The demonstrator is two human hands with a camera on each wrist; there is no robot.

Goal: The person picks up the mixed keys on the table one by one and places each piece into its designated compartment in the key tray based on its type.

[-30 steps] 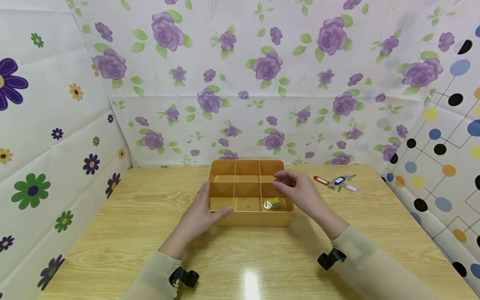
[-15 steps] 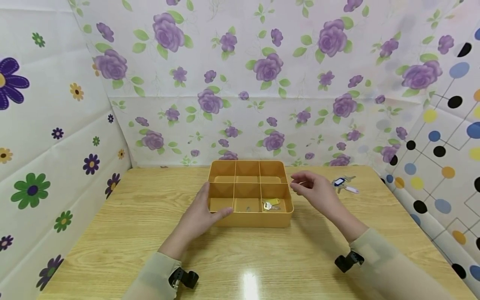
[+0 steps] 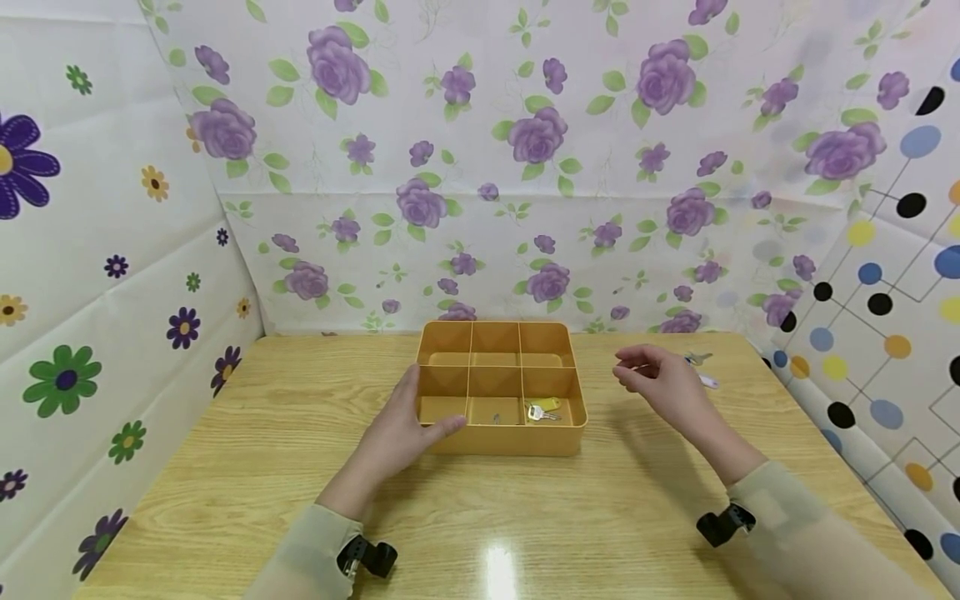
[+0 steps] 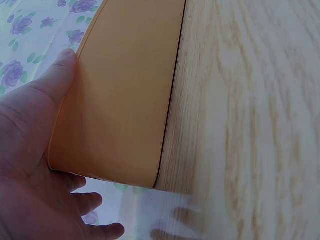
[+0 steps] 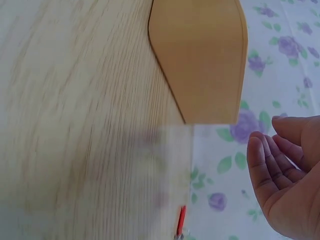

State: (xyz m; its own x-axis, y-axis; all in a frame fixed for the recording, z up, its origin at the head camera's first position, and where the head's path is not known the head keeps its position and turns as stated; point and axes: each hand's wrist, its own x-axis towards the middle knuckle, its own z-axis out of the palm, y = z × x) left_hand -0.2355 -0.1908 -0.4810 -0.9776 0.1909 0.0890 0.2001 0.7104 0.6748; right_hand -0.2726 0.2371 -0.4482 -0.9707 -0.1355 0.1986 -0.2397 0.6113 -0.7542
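Note:
An orange-yellow organizer box (image 3: 502,439) with several compartments stands on the table. My left hand (image 3: 401,429) rests at its front left corner, thumb along the front rim; the left wrist view shows the other fingers (image 4: 90,202) extended past the side wall. A key (image 3: 538,413) with a yellow tag (image 3: 548,404) lies in the front right compartment. To the right of the box, my right hand (image 3: 663,385) hovers with loosely bent fingers and nothing between them. Beyond it lie keys (image 3: 699,358) and a pale tag (image 3: 708,382), partly hidden; a red tag (image 5: 181,219) appears in the right wrist view.
A tiny grey piece (image 3: 497,418) lies in the front middle compartment, too small to identify. Flowered cloth (image 3: 480,250) hangs behind the wooden table (image 3: 465,517), and patterned sheets flank it on both sides.
My right hand has moved from over the box's right compartments out to the right, toward the loose keys, now covering part of them. My left hand and the box stay in place.

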